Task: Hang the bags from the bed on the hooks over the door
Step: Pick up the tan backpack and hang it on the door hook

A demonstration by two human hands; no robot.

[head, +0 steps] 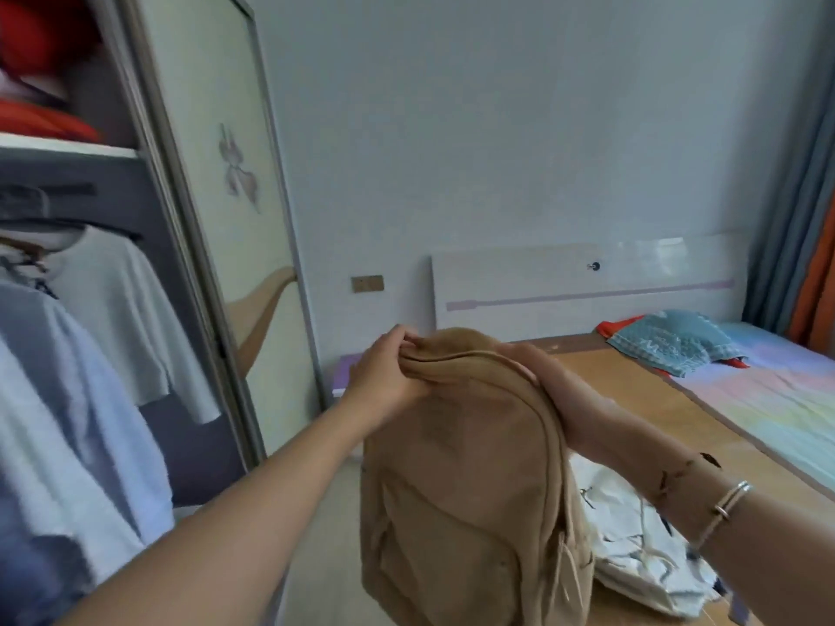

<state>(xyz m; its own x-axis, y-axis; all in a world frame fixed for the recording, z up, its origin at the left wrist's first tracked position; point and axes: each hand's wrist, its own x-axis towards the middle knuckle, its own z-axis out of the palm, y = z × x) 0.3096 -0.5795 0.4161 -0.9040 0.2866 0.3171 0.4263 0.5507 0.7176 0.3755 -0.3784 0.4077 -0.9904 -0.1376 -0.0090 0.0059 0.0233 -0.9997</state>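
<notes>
A tan backpack hangs in front of me, lifted off the bed. My left hand pinches the fabric at its top left. Gripping the top right edge is my right hand, partly hidden behind the bag. A white bag with dark print lies on the bed's wooden mat just behind the backpack. No door hooks are in view.
An open wardrobe with hanging shirts fills the left side, its sliding door beside it. A blue cloth lies near the white headboard. Curtains hang at the far right.
</notes>
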